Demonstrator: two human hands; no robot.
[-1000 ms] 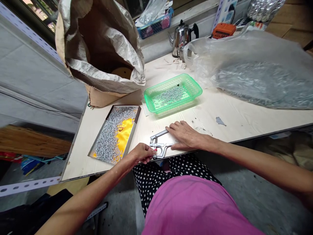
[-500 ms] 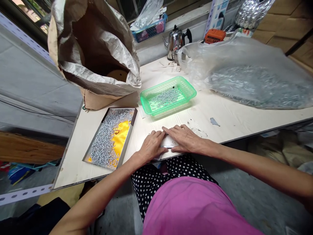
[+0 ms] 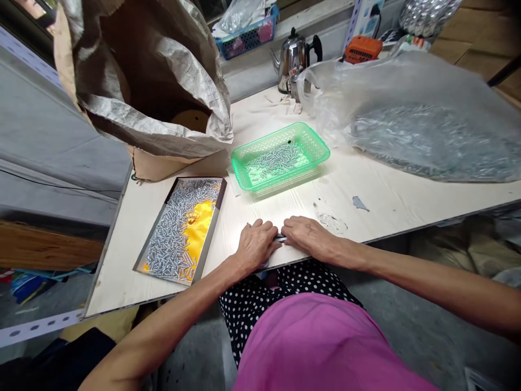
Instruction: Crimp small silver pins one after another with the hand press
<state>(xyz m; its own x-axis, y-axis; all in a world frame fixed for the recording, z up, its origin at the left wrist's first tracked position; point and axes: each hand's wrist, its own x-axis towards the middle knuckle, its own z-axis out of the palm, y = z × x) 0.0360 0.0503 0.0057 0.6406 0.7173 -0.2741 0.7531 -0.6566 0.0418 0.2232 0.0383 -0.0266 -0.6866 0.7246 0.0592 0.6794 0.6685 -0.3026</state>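
At the table's front edge, my left hand (image 3: 259,243) and my right hand (image 3: 308,235) lie close together, fingers curled and closed. Between them shows a thin shiny strip (image 3: 280,238), a flat piece that looks like clear plastic; both hands grip it and cover most of it. Left of my hands is a shallow box (image 3: 209,231) of small silvery metal pieces (image 3: 169,239), perhaps screws, on yellow cloth (image 3: 200,231). Beyond my hands stands a green plastic basket (image 3: 283,182) with more such pieces (image 3: 277,160) inside.
A large open paper sack (image 3: 163,146) stands at the back left. At the right lies a big clear plastic bag (image 3: 431,130) of metal pieces. A steel kettle (image 3: 292,62), an orange case (image 3: 362,49) and a blue basket (image 3: 246,41) are at the back. A grey scrap (image 3: 360,203) lies on the table (image 3: 391,212).
My right hand has drawn its fingers in, curling them over the flat piece. Less of that piece shows now, only a narrow strip. The view has shifted slightly.
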